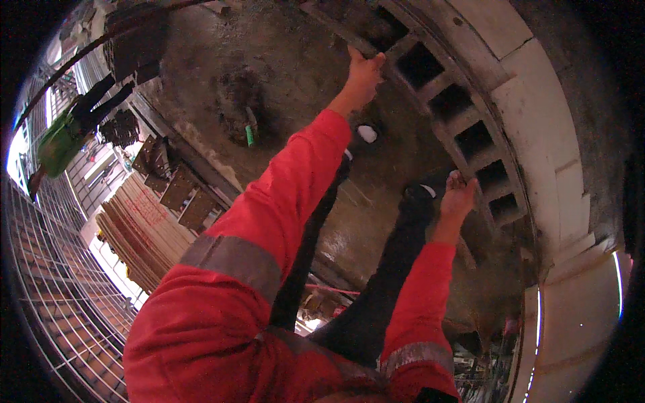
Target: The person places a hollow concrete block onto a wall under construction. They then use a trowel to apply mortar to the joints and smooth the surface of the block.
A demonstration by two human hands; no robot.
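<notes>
A long grey piece with a row of square openings (440,86), which looks like hollow concrete blocks, runs from the top middle down to the right. My left hand (363,82) grips its near edge towards the upper end, thumb and forefinger apart. Lower along the same edge, my right hand (457,205) is closed with its fingers curled in at the rim. Where the fingertips meet the grey piece, they are partly hidden. Both my arms reach forward in red sleeves with grey bands.
Pale slabs (537,101) line the far right side. A green object (250,136) lies on the wet, dirty floor (201,74). Stacked boards (144,232) and wire mesh (57,295) stand to the left. Another person in green (57,144) is at the far left.
</notes>
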